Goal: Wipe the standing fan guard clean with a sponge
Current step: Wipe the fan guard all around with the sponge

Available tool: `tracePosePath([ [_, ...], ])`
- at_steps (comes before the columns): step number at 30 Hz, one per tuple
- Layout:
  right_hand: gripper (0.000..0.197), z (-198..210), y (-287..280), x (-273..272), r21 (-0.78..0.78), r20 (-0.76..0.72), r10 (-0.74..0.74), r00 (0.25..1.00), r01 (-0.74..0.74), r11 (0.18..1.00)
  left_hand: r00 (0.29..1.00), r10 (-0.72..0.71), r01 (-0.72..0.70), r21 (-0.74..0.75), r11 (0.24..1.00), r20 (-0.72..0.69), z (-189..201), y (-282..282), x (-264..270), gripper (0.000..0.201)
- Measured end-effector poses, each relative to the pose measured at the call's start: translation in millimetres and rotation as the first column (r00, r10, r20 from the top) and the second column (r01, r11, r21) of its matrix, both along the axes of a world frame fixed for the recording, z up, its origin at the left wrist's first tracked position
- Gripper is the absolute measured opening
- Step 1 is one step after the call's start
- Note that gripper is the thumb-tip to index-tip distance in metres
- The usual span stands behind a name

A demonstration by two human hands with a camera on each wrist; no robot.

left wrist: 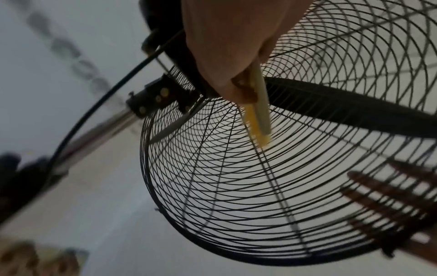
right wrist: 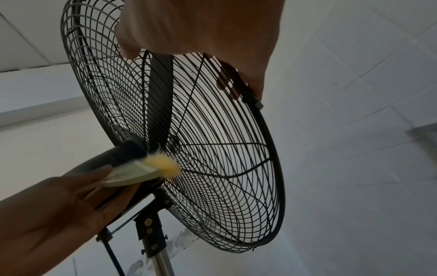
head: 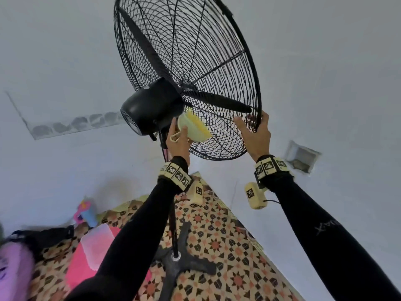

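The black wire fan guard (head: 217, 61) stands tilted above me, with dark blades inside and the motor housing (head: 152, 107) behind it. My left hand (head: 180, 131) grips a pale green sponge (head: 195, 127) with a yellow bristly face. The yellow face presses on the rear guard wires just right of the motor, as the left wrist view shows at the sponge (left wrist: 257, 115) and the right wrist view at the sponge (right wrist: 146, 171). My right hand (head: 252, 122) grips the guard's lower right rim, its fingers (left wrist: 390, 196) showing through the guard wires (left wrist: 236, 186).
The fan's pole runs down to a black cross base (head: 180, 261) on a patterned tile floor (head: 217, 235). A pink container (head: 86, 257) and a dark bag (head: 43, 235) lie at the left. A power cable (left wrist: 94, 104) hangs beside the pole. Pale walls stand close behind.
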State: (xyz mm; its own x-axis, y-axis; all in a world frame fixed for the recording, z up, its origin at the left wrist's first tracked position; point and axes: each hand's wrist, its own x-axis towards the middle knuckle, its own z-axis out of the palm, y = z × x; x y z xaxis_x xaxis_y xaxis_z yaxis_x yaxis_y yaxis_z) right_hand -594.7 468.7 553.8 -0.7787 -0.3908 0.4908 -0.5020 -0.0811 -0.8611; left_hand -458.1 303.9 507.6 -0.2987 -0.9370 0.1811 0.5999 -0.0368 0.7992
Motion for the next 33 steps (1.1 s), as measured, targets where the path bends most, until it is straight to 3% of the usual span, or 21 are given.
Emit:
tracePosePath([
  [4,0.082,-0.4,-0.3,3.6,0.005,0.001,-0.011,1.000,0.011,1.000,0.993,0.057,-0.050,-0.060,0.997,0.105,-0.5,-20.3,6.2,0.032],
  [10,0.082,-1.3,-1.4,10.6,-0.004,0.008,-0.021,1.000,0.021,1.000,0.980,0.154,-0.141,-0.111,0.984,0.128,9.2,-27.3,7.3,0.040],
  [12,0.081,-2.3,0.5,10.4,-0.009,0.009,-0.015,1.000,0.015,1.000,0.976,0.131,-0.104,-0.162,0.981,0.172,7.6,-25.3,8.4,0.040],
  [17,0.079,-3.4,1.3,10.5,-0.013,-0.012,-0.021,1.000,0.021,1.000,0.951,-0.081,0.148,-0.209,0.967,0.299,0.3,-37.0,25.6,0.033],
  [28,0.085,-3.8,2.9,8.7,-0.006,0.004,0.013,1.000,-0.013,1.000,0.960,0.208,-0.187,-0.124,0.975,0.188,12.0,-24.2,6.4,0.039],
  [33,0.088,-4.1,4.3,9.4,-0.018,-0.002,0.005,1.000,-0.005,1.000,0.982,0.013,-0.007,-0.032,0.999,0.187,9.7,-25.6,13.7,0.031],
])
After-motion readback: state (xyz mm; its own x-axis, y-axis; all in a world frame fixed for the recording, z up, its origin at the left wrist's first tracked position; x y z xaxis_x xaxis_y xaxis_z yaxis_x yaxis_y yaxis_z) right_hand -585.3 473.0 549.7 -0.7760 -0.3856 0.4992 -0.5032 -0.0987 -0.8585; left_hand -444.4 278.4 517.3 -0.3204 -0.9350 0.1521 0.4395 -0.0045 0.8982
